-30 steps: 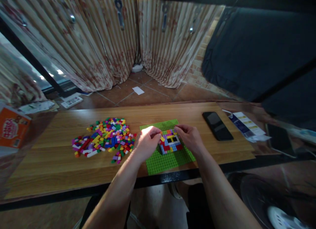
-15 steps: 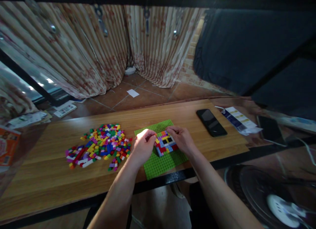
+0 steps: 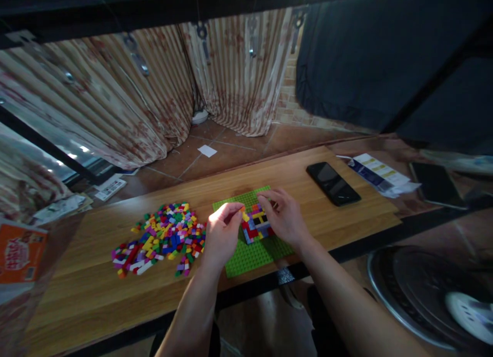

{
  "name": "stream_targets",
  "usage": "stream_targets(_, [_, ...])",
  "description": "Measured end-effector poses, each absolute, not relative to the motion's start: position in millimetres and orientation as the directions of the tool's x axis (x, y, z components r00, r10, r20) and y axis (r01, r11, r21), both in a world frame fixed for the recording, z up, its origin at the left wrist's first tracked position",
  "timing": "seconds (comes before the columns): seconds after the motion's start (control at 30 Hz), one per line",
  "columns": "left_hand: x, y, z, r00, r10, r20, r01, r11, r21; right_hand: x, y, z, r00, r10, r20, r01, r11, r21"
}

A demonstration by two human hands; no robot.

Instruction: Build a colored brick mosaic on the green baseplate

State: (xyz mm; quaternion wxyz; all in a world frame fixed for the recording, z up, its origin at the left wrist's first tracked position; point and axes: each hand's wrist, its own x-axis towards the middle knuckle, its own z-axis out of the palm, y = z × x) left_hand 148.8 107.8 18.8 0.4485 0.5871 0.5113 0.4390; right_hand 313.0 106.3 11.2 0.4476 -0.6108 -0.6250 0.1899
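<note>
A small, colourful build of toy bricks [image 3: 250, 235] stands on a green studded baseplate [image 3: 246, 262]. My left hand [image 3: 223, 231] is at the build's left side, thumb and forefinger pinched on a small orange-yellow toy brick [image 3: 243, 210] close to its upper left corner. Over the right side of the build is my right hand [image 3: 287, 218], its fingers curled but a little apart, with nothing visible between them. It covers part of the bricks. Left of the baseplate lies a loose pile of mixed toy bricks [image 3: 169, 231].
The wooden table [image 3: 88, 295] has a black front edge. A black phone [image 3: 333, 183] lies at the right, with printed papers [image 3: 379, 174] beyond it. An orange package [image 3: 19, 254] is at far left. A round dark object [image 3: 419, 290] stands below the table's right end.
My right hand has loosened its pinch and lifted slightly from the build's top edge. My left hand stays near the left corner. The camera view has tilted and shifted.
</note>
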Motion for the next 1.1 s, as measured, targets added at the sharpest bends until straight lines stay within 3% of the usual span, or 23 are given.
stream_targets(0.2, [151.7, 104.7, 15.5, 0.1, 0.992, 0.08, 0.167, -0.096, 0.981, 299.0, 98.2, 22.5, -0.066, 0.945, 0.319, 0.513, 0.307, -0.802])
stream_targets(0.37, [153.7, 102.0, 18.2, 0.082, 0.995, 0.063, 0.181, -0.077, 0.98, 294.7, 95.1, 22.5, -0.049, 0.935, 0.352, 0.473, 0.332, -0.816])
stream_targets(0.57, [156.6, 101.4, 20.6, 0.039, 0.999, 0.023, 0.191, -0.03, 0.981, 311.2, 93.5, 20.8, 0.04, 0.906, 0.422, 0.542, 0.336, -0.771])
stream_targets(0.7, [150.3, 105.8, 21.9, -0.011, 0.997, 0.074, 0.262, -0.069, 0.962, 343.5, 96.6, 12.6, 0.157, 0.942, 0.296, 0.513, 0.178, -0.84])
stream_targets(0.83, [146.2, 109.3, 19.6, -0.025, 0.998, 0.058, 0.274, -0.049, 0.96, 363.4, 97.0, 8.5, 0.163, 0.977, 0.14, 0.41, 0.062, -0.91])
stream_targets(1.1, [148.4, 107.1, 17.8, 0.051, 0.992, 0.114, 0.354, -0.124, 0.927, 351.4, 93.2, 17.4, 0.023, 0.996, 0.083, 0.614, 0.052, -0.788])
